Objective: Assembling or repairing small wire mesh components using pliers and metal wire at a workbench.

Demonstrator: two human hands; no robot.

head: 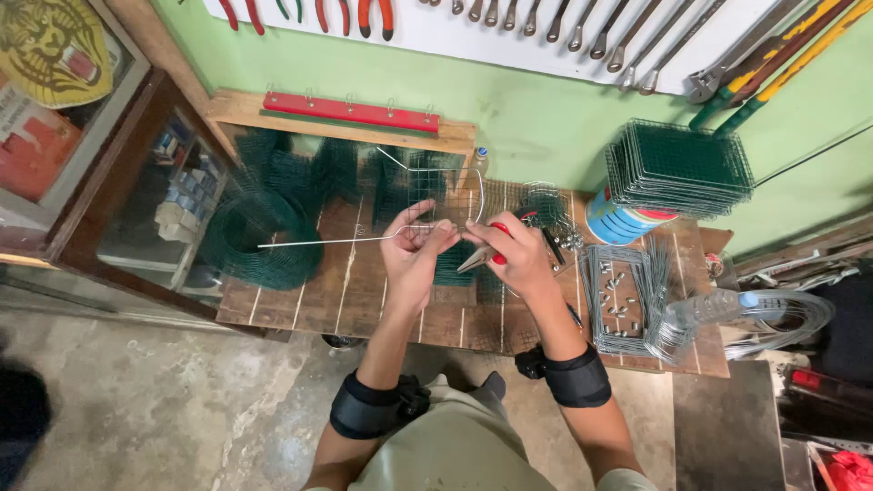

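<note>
Presently, the left hand (414,245) pinches a long bare wire (318,241) between thumb and fingertips, its grip pressed together just above the wooden desk (364,305). The wire runs leftward over the desk toward a green mesh roll (259,232) and bends up into a loop behind the hands. The right hand (518,255) is wrapped tight round red-handled pliers (486,253), whose nose meets the wire beside the left fingertips. A stack of mesh panels (677,168) sits well apart, at right.
</note>
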